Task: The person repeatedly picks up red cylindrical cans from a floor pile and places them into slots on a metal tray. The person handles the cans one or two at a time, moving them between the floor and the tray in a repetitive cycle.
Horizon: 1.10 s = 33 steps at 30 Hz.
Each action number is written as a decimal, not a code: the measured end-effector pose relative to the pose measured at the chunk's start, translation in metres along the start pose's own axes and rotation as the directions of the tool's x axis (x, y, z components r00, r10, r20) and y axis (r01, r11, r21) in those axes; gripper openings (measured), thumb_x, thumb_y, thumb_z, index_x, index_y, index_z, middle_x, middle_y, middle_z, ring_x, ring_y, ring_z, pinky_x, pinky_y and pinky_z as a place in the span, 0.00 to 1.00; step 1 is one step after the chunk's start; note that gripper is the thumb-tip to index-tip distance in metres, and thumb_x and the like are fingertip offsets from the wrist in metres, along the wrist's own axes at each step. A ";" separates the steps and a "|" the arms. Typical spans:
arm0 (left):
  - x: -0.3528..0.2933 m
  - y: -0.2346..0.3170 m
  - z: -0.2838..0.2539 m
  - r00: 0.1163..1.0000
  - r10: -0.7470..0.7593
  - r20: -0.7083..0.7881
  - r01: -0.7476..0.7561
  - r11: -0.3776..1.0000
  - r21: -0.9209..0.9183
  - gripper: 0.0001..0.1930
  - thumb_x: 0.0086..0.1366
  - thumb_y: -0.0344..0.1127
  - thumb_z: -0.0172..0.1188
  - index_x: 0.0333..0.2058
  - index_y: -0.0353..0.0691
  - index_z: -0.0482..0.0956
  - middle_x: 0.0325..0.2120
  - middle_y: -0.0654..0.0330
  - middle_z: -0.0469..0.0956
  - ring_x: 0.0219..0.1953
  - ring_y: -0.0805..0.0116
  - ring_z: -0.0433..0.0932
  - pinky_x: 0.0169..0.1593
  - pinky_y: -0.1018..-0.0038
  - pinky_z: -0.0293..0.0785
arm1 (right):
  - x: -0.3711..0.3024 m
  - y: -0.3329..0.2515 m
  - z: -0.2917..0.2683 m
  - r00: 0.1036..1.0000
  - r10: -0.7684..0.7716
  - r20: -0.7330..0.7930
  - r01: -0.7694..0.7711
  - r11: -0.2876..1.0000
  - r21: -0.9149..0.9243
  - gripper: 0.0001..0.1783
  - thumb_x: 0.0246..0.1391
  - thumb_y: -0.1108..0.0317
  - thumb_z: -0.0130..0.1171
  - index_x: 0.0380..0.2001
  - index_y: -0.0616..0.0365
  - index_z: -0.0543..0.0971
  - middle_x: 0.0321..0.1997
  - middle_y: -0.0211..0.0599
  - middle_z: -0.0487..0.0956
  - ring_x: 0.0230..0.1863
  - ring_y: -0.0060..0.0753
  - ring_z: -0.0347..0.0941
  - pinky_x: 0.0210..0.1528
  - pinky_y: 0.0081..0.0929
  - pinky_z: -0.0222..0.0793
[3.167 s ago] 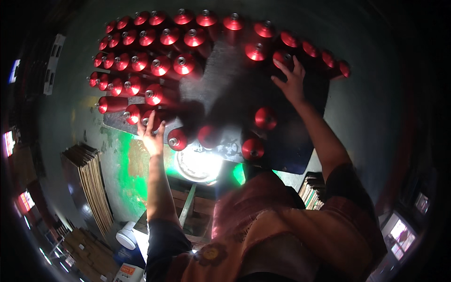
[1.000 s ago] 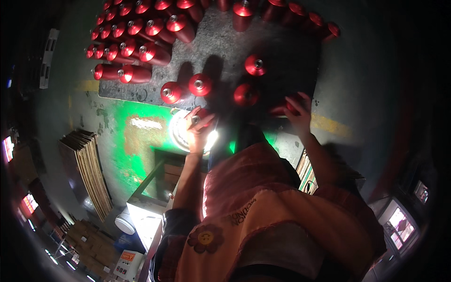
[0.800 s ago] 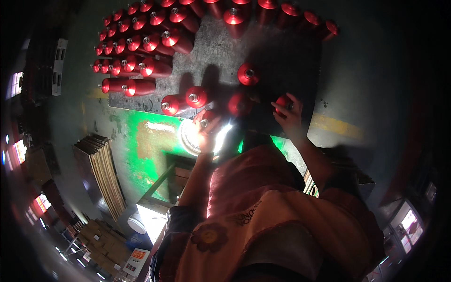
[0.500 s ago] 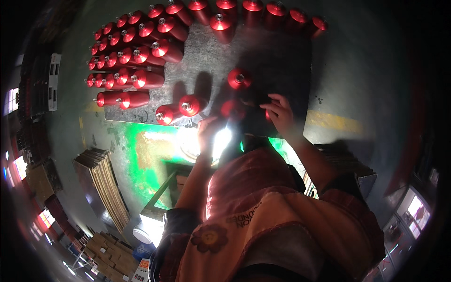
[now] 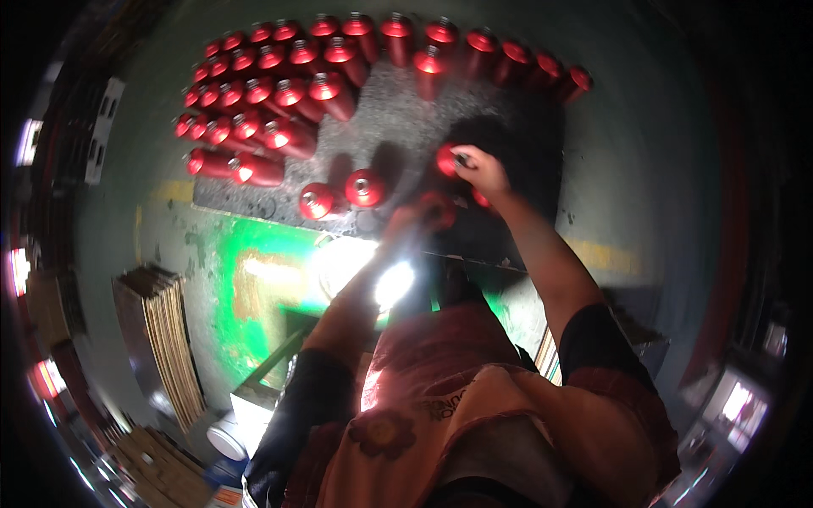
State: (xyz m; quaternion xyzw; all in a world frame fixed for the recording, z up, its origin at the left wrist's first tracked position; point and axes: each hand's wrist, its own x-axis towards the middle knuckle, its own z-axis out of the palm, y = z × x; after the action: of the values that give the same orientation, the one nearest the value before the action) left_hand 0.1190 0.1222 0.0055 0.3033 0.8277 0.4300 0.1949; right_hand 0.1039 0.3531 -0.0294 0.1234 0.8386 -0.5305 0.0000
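My right hand (image 5: pixel 484 172) has its fingers closed round the neck of a red bottle (image 5: pixel 446 160) standing on the dark tabletop (image 5: pixel 396 114). Beside another red bottle (image 5: pixel 439 212), nearer to me, is my left hand (image 5: pixel 408 222), dim and smeared, so its fingers do not show clearly. A bit of red (image 5: pixel 480 198) peeks out below my right wrist, mostly hidden by it. Two more red bottles, one (image 5: pixel 365 187) closer to my left hand and one (image 5: pixel 316 201) farther left, stand upright along the near edge.
Several rows of red bottles (image 5: pixel 290 91) fill the table's far left, and a line of them (image 5: pixel 481 52) runs along the far edge. Below the near edge shines a bright lamp (image 5: pixel 395 284). Stacked flat boards (image 5: pixel 161 339) stand on the floor at left.
My right hand has moved left and forward onto the bottle's neck. My left hand has shifted rightward, up beside the nearer bottle. The whole view has tilted slightly.
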 end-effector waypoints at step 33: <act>-0.952 0.347 0.250 -0.290 -0.462 -0.838 0.064 0.865 -0.498 0.14 0.54 0.22 0.70 0.41 0.35 0.83 0.30 0.70 0.78 0.31 0.85 0.72 0.38 0.85 0.69 | -0.661 -0.163 0.131 0.165 -0.508 0.845 0.322 0.838 0.441 0.19 0.43 0.81 0.69 0.42 0.65 0.80 0.31 0.24 0.76 0.28 0.09 0.67 0.28 0.08 0.59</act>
State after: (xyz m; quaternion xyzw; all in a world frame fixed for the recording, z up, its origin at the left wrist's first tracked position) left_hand 1.0853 -0.2127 0.2139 -0.3670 0.6447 0.5469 -0.3881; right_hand 0.6943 0.0332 0.1445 -0.4462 0.6282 -0.5416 0.3362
